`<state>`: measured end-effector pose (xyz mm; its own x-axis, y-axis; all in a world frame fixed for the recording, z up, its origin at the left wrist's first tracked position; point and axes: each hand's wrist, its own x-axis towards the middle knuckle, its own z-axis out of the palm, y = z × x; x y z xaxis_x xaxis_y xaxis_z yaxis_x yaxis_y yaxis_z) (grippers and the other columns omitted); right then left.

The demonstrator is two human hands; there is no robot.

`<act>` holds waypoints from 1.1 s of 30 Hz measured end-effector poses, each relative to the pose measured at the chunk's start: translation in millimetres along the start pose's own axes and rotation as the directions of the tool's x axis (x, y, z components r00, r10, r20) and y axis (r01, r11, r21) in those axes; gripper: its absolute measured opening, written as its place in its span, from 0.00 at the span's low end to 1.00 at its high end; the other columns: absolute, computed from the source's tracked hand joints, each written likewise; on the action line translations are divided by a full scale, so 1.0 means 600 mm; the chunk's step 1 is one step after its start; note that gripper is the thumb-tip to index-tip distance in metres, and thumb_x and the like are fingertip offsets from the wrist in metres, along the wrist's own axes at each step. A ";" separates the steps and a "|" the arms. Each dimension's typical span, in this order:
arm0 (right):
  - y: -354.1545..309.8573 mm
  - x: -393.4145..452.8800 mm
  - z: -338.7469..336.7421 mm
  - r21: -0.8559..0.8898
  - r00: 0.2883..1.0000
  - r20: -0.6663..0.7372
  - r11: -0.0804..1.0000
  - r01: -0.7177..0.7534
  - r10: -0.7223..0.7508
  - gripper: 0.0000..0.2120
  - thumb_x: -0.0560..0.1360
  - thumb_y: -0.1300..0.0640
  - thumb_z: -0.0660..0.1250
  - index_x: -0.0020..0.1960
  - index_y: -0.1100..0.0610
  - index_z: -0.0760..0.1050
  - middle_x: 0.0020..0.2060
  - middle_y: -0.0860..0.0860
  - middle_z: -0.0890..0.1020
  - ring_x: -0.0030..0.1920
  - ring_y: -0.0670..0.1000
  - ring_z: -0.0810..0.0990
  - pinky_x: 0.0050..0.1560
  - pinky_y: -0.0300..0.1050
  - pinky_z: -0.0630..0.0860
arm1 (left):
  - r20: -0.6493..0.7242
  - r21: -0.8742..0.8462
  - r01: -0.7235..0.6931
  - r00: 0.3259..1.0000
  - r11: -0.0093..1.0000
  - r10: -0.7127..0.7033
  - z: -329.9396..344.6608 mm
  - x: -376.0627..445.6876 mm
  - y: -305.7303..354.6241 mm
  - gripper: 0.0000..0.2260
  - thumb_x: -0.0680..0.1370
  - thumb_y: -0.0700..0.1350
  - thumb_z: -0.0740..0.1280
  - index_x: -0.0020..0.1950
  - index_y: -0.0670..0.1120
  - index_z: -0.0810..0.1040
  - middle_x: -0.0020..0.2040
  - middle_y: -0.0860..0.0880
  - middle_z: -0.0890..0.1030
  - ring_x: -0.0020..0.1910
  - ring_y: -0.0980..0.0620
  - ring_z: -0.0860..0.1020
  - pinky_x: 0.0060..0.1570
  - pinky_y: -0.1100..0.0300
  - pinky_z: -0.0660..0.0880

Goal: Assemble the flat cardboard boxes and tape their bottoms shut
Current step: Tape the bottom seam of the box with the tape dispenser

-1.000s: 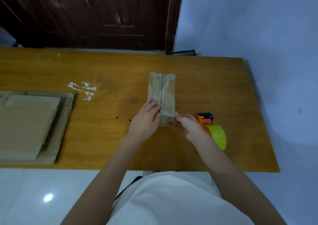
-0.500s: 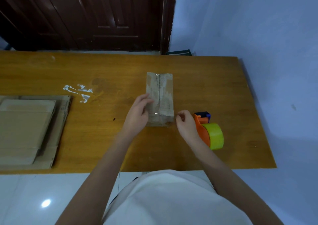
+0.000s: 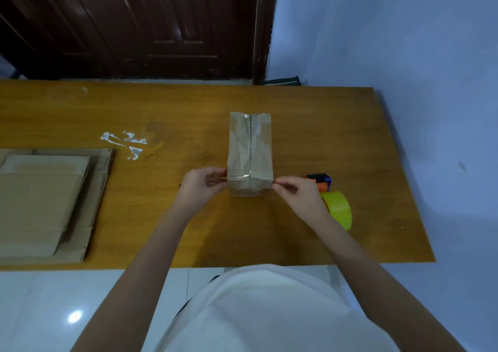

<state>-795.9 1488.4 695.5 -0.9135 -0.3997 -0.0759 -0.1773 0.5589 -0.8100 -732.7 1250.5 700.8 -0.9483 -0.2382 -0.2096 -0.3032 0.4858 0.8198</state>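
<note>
From my head camera, looking down, the small brown cardboard box (image 3: pixel 250 152) stands near the middle of the orange-brown wooden table (image 3: pixel 188 230), its taped side up, with a clear strip of tape running along the centre seam and folding over the near edge. My left hand (image 3: pixel 200 190) is at the box's near left corner, fingers curled with thumb and fingertips pinched at the edge there; my right hand (image 3: pixel 297 194) is at the box's near right corner, thumb and forefinger pinched together against that edge. Whether each pinch closes on the tape end or on the cardboard itself I cannot tell. Just right of the box, partly behind my right hand, lies the orange tape dispenser with its yellow-green roll of tape (image 3: pixel 336 208), the roll on the side nearer me and a dark blue part on the far end. Well to the left of the box, at the table's left edge, lies a stack of flat brown cardboard boxes (image 3: pixel 45 203), still unfolded. Between that stack and the box, a few torn scraps of clear tape (image 3: pixel 126 144) are stuck to the tabletop. Beyond the table, past the box, stands a dark brown wooden door (image 3: pixel 140 25), and to the right of it a pale blue wall (image 3: pixel 390 33).
</note>
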 end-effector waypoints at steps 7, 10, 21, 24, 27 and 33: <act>-0.019 0.020 -0.013 -0.232 0.993 0.079 0.967 0.104 -0.088 0.09 0.75 0.56 0.69 0.51 0.59 0.82 0.43 0.51 0.84 0.41 0.44 0.79 0.45 0.30 0.74 | -0.020 0.050 0.024 1.000 0.998 -0.023 -0.001 0.011 0.023 0.12 0.69 0.43 0.77 0.51 0.44 0.82 0.43 0.52 0.83 0.41 0.61 0.81 0.40 0.71 0.75; -0.025 0.022 -0.008 -0.293 0.993 0.088 0.950 0.105 -0.082 0.09 0.75 0.54 0.69 0.49 0.60 0.81 0.41 0.51 0.83 0.41 0.47 0.80 0.46 0.39 0.77 | -0.033 0.098 0.029 0.999 0.995 -0.026 0.003 0.013 0.027 0.12 0.69 0.44 0.77 0.50 0.43 0.82 0.44 0.51 0.84 0.42 0.58 0.82 0.40 0.69 0.75; -0.026 0.025 -0.017 -0.274 0.989 0.145 0.958 0.081 -0.042 0.09 0.77 0.54 0.66 0.50 0.59 0.81 0.40 0.51 0.82 0.40 0.47 0.80 0.45 0.41 0.77 | -0.019 0.017 0.058 0.998 0.998 -0.058 0.010 0.007 0.009 0.16 0.70 0.43 0.76 0.56 0.42 0.82 0.48 0.50 0.83 0.46 0.55 0.82 0.52 0.52 0.80; -0.030 0.025 -0.011 -0.289 0.992 0.117 0.955 0.071 -0.038 0.09 0.77 0.53 0.66 0.50 0.58 0.81 0.40 0.50 0.83 0.40 0.46 0.80 0.45 0.41 0.78 | -0.091 0.029 0.059 0.994 0.998 -0.056 0.020 0.002 0.020 0.16 0.69 0.45 0.77 0.54 0.43 0.82 0.46 0.52 0.82 0.43 0.57 0.81 0.49 0.57 0.80; -0.032 0.024 -0.016 -0.298 0.989 0.146 0.952 0.064 -0.021 0.09 0.77 0.57 0.66 0.54 0.59 0.80 0.45 0.52 0.83 0.44 0.48 0.80 0.51 0.44 0.78 | -0.070 0.062 0.055 0.996 0.997 -0.050 0.021 0.000 0.024 0.15 0.70 0.42 0.76 0.56 0.42 0.80 0.47 0.53 0.81 0.42 0.57 0.80 0.49 0.58 0.79; -0.038 0.035 -0.047 -0.280 0.970 -0.084 0.939 0.198 -0.229 0.12 0.75 0.64 0.65 0.57 0.60 0.80 0.52 0.54 0.82 0.51 0.54 0.80 0.55 0.48 0.76 | -0.179 0.229 -0.090 0.975 0.969 0.133 -0.007 -0.008 0.027 0.13 0.77 0.41 0.67 0.62 0.44 0.77 0.57 0.48 0.78 0.51 0.53 0.76 0.50 0.59 0.74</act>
<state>-821.6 1487.7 728.9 -0.8759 -0.4548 0.1609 -0.4499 0.6496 -0.6128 -732.6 1255.6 717.3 -0.9481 -0.3179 0.0003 -0.2296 0.6852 0.6912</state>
